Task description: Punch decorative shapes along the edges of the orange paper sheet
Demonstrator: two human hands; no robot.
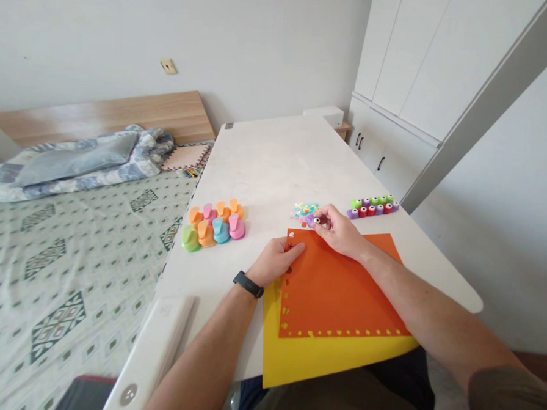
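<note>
An orange sheet of paper (342, 288) lies over a yellow sheet (311, 363) at the table's front edge. Small shapes are punched along the orange sheet's left and bottom edges. My left hand (277, 260) grips the orange sheet by its upper left edge, thumb on top. Above the sheet's top edge, my right hand (339, 230) is closed on a small purple craft punch (310, 220) with a white, dark-centred button. Just behind the punch is a pile of coloured paper cut-outs (306, 208). Whether the punch touches the sheet I cannot tell.
Larger craft punches (215, 226) in several colours stand at the left. Small punches (373, 206) sit in rows at the right. A long white device (156, 346) lies along the near left table edge, beside a bed (100, 269). White cabinets (396, 132) stand behind at the right.
</note>
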